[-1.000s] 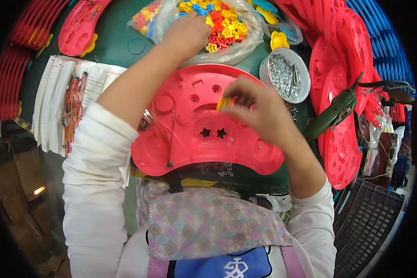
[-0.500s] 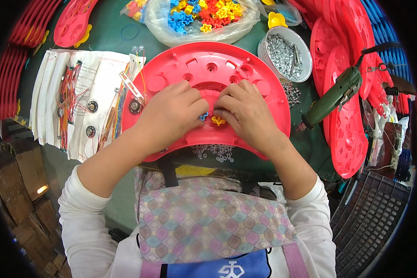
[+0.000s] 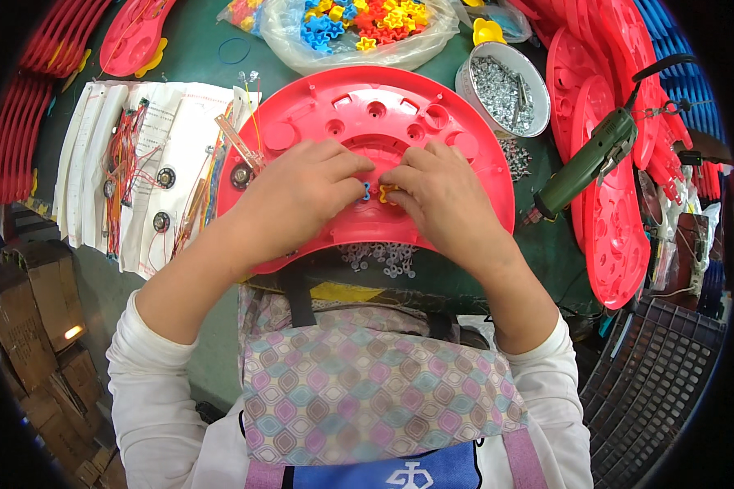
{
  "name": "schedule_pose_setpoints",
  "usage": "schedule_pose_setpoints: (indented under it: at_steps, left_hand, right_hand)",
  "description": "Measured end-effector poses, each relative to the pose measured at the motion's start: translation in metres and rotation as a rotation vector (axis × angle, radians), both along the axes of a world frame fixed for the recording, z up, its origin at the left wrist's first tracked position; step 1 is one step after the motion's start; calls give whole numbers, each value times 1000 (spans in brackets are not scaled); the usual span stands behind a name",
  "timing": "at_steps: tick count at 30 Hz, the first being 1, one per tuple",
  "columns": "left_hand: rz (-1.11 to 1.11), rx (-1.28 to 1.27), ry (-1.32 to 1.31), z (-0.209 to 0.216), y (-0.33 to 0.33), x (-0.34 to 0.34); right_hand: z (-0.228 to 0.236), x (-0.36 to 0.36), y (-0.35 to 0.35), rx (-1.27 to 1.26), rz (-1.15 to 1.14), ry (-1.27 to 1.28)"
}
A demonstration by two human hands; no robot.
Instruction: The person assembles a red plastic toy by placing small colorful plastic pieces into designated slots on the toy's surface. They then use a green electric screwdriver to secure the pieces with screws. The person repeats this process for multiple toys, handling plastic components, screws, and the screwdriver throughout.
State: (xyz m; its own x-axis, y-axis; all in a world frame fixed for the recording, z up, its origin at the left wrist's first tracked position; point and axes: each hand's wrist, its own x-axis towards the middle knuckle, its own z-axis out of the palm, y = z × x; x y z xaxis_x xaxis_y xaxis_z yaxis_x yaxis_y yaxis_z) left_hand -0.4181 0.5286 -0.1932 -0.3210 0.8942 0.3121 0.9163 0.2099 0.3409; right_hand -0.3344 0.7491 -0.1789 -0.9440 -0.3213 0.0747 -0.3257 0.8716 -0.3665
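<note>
A curved red plastic panel [image 3: 367, 232] with holes and pegs lies in front of me on the table. My left hand [image 3: 302, 191] is closed over its middle, fingers pinching a small blue star-shaped piece [image 3: 365, 192]. Just right of that, a yellow star-shaped piece [image 3: 387, 194] is gripped by my right hand [image 3: 444, 186], thumb and fingers bent around it. The two stars sit close together against the panel, and fingertips partly cover both. At the panel's left end is a round black speaker [image 3: 241, 175] with thin wires.
Beyond the panel stands a plastic bag [image 3: 359, 57] of coloured stars. A white bowl [image 3: 473, 81] holds screws. A green electric screwdriver [image 3: 587, 167] hangs at right near stacked red panels [image 3: 616, 244]. Papers [image 3: 187, 130] with wired speakers lie left; small clear washers [image 3: 383, 257] sit along the near edge.
The panel has tilted slightly, its near edge shifting away from me. Both hands stay over the middle, and the blue and yellow stars have moved a little farther from me and to the right.
</note>
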Motion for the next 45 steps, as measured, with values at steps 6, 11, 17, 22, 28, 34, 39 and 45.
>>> schedule_pose_setpoints:
  at_steps: [6,11,17,22,28,34,39,45]
  left_hand:
    - [95,-39,-242,24,-8,37]
    - [149,24,-101,6,-14,54]
    - [134,182,20,17,-26,81]
    - [193,-161,-127,13,-37,127]
    - [332,-67,-87,-21,-27,124]
    - [363,-24,-91,-32,-15,122]
    - [369,18,-73,-32,-12,123]
    - [174,322,-73,-16,-11,121]
  right_hand:
    - [-1,-2,-8,-187,-145,143]
    - [-10,13,1,-148,-35,148]
    - [-2,43,-5,-309,23,356]
    - [-11,76,-17,-106,252,376]
    - [-33,79,-36,73,248,442]
    - [-24,85,-26,-153,134,412]
    - [-1,71,-11,-636,-114,155]
    - [10,24,13,-807,-147,-297]
